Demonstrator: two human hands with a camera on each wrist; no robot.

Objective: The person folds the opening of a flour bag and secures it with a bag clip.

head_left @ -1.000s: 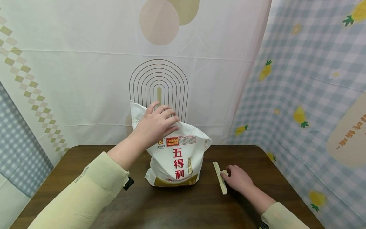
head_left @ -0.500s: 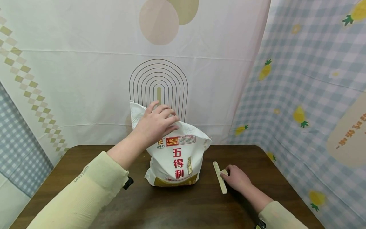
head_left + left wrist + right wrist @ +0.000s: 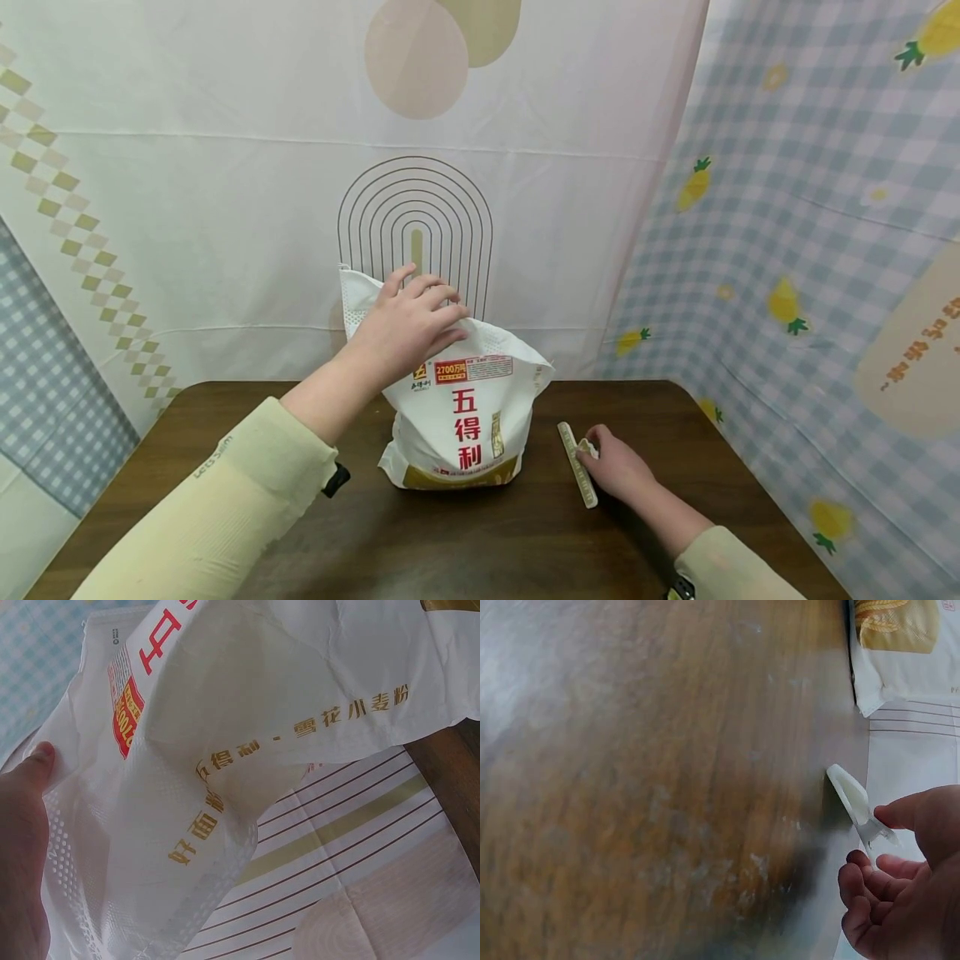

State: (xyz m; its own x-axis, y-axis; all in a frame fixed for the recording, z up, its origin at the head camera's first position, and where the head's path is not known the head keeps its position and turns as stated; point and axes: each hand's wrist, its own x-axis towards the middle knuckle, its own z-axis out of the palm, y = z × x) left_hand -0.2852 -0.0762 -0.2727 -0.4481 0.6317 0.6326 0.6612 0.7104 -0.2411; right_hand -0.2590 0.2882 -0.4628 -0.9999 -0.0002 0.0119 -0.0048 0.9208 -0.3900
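A white flour bag with red lettering stands upright on the table, its top sagging to the right. My left hand holds the bag's upper edge, fingers bent at the rim; the far side of its hold is hidden. In the left wrist view the thumb lies against the flour bag near its perforated edge. To the right of the bag, my right hand pinches the small handle of a long, pale bag clip. The right wrist view shows the bag clip between thumb and fingers.
The dark wooden table has rounded far corners. Close behind it hangs a white patterned cloth, and a blue checked cloth runs along the right side.
The bag clip has turned slightly in my right hand, so more of its ridged face shows. My left hand and the flour bag stay in place.
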